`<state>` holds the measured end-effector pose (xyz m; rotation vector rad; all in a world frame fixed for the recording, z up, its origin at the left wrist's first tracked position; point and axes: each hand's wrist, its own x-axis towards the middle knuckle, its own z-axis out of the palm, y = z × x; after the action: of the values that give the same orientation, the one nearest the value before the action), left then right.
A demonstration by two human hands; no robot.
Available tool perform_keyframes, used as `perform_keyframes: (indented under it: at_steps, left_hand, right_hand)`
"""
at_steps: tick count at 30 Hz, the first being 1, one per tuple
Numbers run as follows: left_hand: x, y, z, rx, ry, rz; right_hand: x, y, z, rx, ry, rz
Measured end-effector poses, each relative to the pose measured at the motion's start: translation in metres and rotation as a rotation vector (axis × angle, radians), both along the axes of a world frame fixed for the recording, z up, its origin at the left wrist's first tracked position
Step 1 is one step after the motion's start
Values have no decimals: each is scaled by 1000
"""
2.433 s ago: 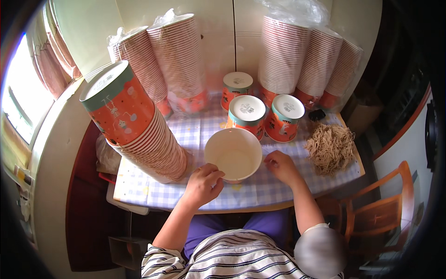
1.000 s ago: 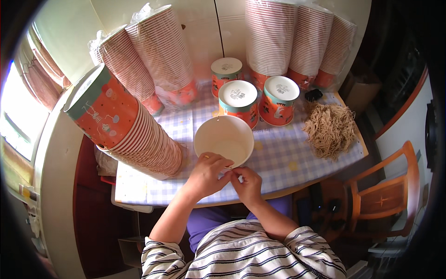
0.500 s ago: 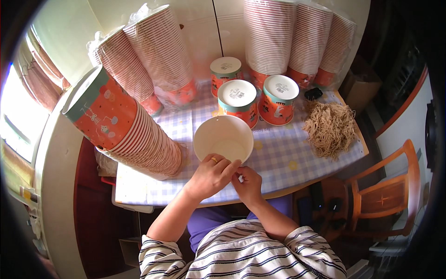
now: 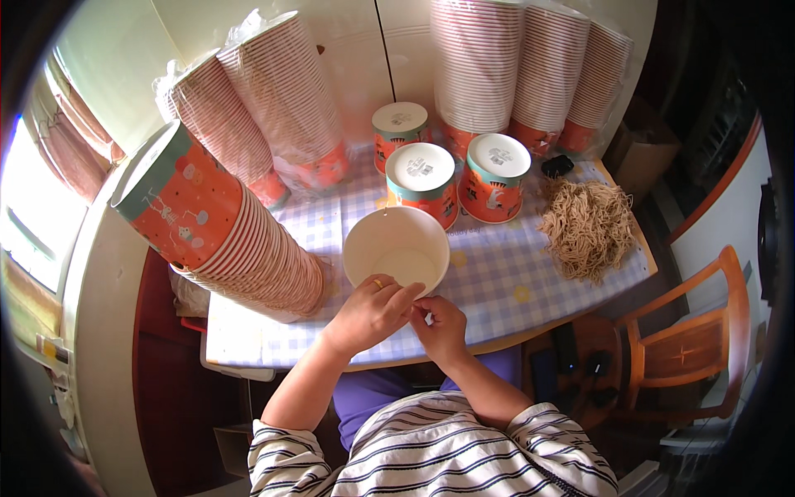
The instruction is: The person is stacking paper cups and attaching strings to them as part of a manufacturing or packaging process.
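Meeting at bucket [image 4: 396,240], hands [image 4: 370,316] [image 4: 441,333] earlier apart

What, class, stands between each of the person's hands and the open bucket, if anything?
Nothing visible does. The left hand is at the near rim of the open bucket, and the right hand is close beside it. The three upturned buckets stand beyond, on the far side.

Bucket [image 4: 397,240]: smooth matt paper | cord heap [image 4: 588,232]: rough | chair [image 4: 679,366]: glossy wood
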<state>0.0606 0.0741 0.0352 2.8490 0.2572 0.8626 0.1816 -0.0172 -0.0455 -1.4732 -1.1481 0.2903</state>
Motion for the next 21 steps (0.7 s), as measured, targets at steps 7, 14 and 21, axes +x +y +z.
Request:
perform_keyframes:
  at_steps: [7,14,21]
  left_hand:
    - [-3,-1,7,-103,-5,-19]
    - [-39,2,24,-97,231,213]
    - [-28,-1,29,96,34,555]
  right_hand:
    - [3,-1,-1,61,37,6]
    - [66,-8,11,30,80,-58]
    - [88,14,12,6,260,-16]
